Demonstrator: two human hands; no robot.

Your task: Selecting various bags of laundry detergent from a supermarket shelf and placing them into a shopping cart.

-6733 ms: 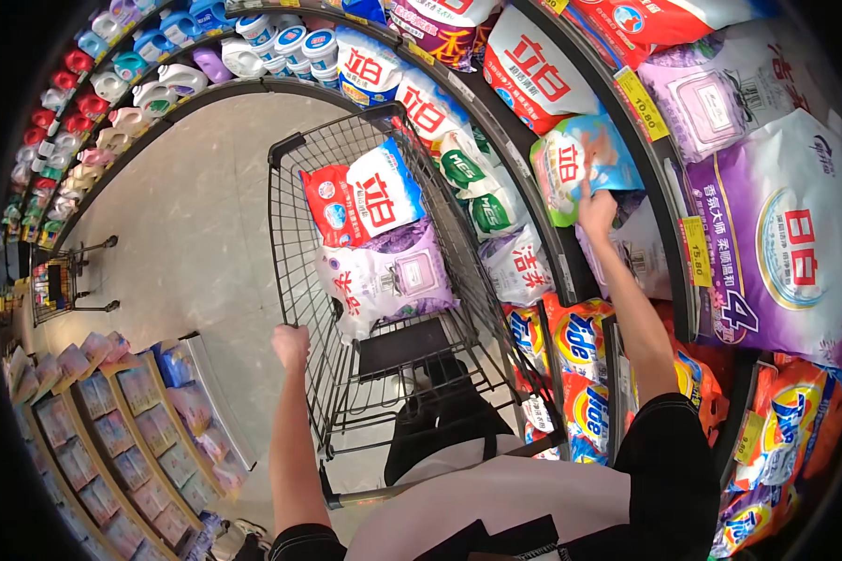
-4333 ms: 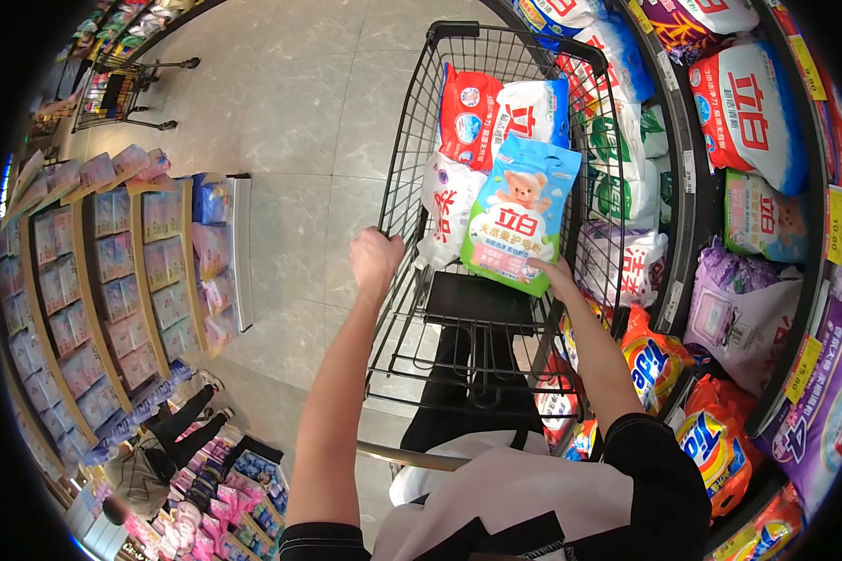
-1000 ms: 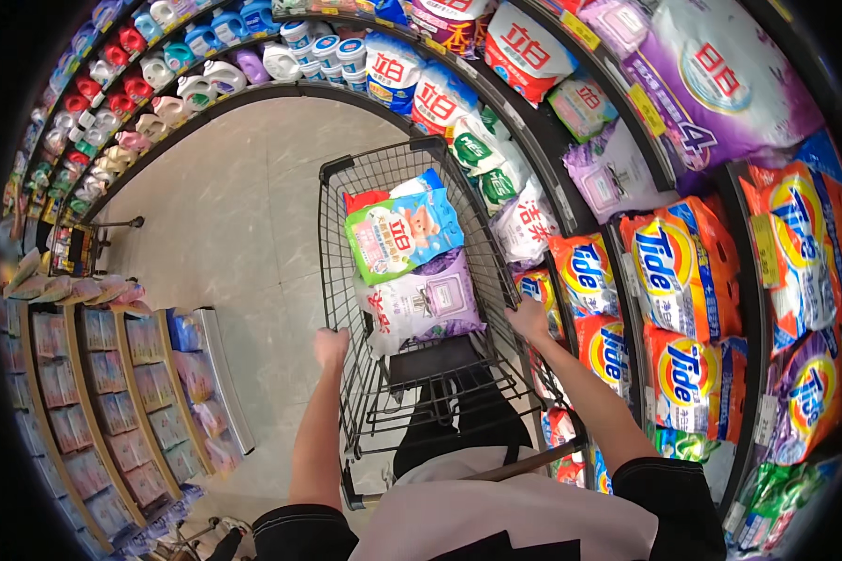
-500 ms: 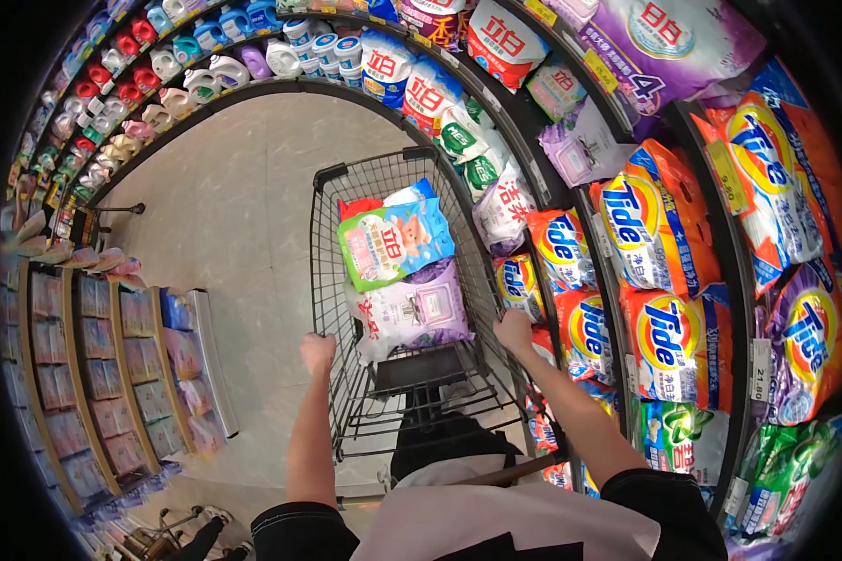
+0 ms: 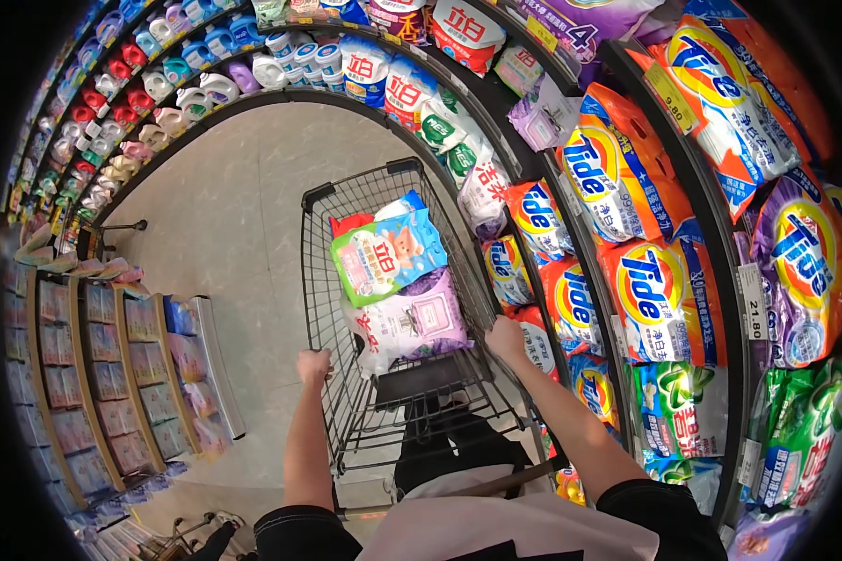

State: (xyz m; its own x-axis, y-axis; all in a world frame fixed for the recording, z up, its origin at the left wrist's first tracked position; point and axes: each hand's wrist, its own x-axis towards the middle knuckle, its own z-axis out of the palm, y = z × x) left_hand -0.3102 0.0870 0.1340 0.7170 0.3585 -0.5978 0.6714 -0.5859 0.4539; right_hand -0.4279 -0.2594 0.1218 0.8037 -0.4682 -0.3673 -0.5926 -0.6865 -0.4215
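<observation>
A black wire shopping cart [image 5: 402, 167] stands in front of me. My left hand [image 5: 314, 365] is closed round the left side of its frame. On the opposite side, my right hand [image 5: 506, 337] grips the right side of the frame, close to the shelf. Inside the cart lies a green and blue laundry powder bag [image 5: 390, 251] with a bear picture. It overlaps a white and purple laundry bag [image 5: 419, 316] nearer to me. Something red [image 5: 349, 223] shows at the far edge of the green bag, mostly hidden beneath it.
Shelves on the right hold orange detergent bags [image 5: 650, 299] and green bags [image 5: 805, 430]. Bottles [image 5: 220, 89] line the curved far shelves. A rack of pastel packs [image 5: 145, 365] stands left, beside the grey tiled floor [image 5: 253, 280]. Another cart [image 5: 192, 533] is partly seen at lower left.
The shelf goods on the right have shifted nearer and lower in view as the cart and I move forward along the aisle. Both hands keep their hold; the bags stay in the cart.
</observation>
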